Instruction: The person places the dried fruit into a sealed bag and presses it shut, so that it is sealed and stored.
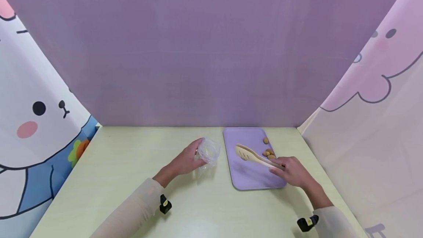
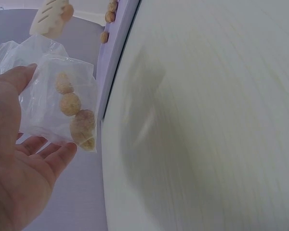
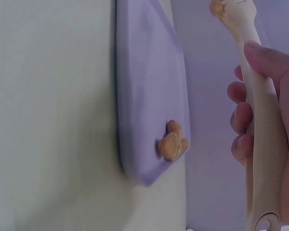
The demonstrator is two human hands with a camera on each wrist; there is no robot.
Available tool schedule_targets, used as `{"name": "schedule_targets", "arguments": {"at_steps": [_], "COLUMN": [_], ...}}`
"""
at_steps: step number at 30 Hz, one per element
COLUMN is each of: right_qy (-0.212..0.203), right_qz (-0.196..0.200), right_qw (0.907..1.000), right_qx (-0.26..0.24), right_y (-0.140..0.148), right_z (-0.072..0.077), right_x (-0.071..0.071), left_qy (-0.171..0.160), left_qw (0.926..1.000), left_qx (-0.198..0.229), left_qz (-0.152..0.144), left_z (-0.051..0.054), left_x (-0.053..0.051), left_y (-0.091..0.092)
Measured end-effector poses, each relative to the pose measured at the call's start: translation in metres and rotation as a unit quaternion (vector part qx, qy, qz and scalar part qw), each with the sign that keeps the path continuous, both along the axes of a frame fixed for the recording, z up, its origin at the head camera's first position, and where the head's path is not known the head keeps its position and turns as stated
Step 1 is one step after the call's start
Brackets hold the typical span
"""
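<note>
My left hand [image 1: 189,160] holds a clear plastic bag [image 1: 210,151] above the table, its thumb and fingers on either side of the bag. Several walnuts [image 2: 70,104] show through the plastic in the left wrist view. In my right hand [image 1: 294,171] is a pair of cream-coloured tongs [image 1: 252,154], gripped by the handles, with slotted heads toward the bag. Between those heads sits one walnut [image 2: 67,13], held above the tray. Several more walnuts [image 1: 268,153] lie along the right side of the purple tray [image 1: 244,135], near my right hand.
A pale wood-patterned table [image 1: 132,146] bears the tray. Behind it stands a plain purple backdrop [image 1: 205,54], with printed cartoon cloths at both sides. Small black devices [image 1: 165,204] sit at both wrists, below the sleeves.
</note>
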State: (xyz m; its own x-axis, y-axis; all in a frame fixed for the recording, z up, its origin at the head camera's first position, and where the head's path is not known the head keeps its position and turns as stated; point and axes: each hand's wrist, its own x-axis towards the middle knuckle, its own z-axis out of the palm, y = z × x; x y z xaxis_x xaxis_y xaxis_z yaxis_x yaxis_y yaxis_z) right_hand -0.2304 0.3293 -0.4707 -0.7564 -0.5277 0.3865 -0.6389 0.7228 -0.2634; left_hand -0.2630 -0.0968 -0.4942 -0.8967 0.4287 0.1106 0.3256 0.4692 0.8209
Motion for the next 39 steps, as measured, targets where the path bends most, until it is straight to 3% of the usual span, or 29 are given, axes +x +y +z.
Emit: {"name": "schedule_targets", "arguments": {"at_steps": [9,21,39], "right_qy": [-0.020,0.002,-0.004], "right_qz": [-0.003,0.017,0.034], "right_qw": [0.9994,0.9991,0.9989], "right_qx": [-0.029,-0.038,-0.032], "right_y": [-0.022,-0.051,-0.094], "right_z": [0.008,0.013,0.026], "right_x": [-0.007,-0.022,-0.023], "left_qy": [0.000,-0.001,0.010], "left_qw": [1.0000,1.0000,0.9984], "left_qx": [0.004,0.006,0.037], "left_qz": [-0.001,-0.007,-0.042], "left_z": [0.001,0.000,-0.005], "left_x": [0.001,0.000,-0.003], "left_y": [0.002,0.005,0.009]}}
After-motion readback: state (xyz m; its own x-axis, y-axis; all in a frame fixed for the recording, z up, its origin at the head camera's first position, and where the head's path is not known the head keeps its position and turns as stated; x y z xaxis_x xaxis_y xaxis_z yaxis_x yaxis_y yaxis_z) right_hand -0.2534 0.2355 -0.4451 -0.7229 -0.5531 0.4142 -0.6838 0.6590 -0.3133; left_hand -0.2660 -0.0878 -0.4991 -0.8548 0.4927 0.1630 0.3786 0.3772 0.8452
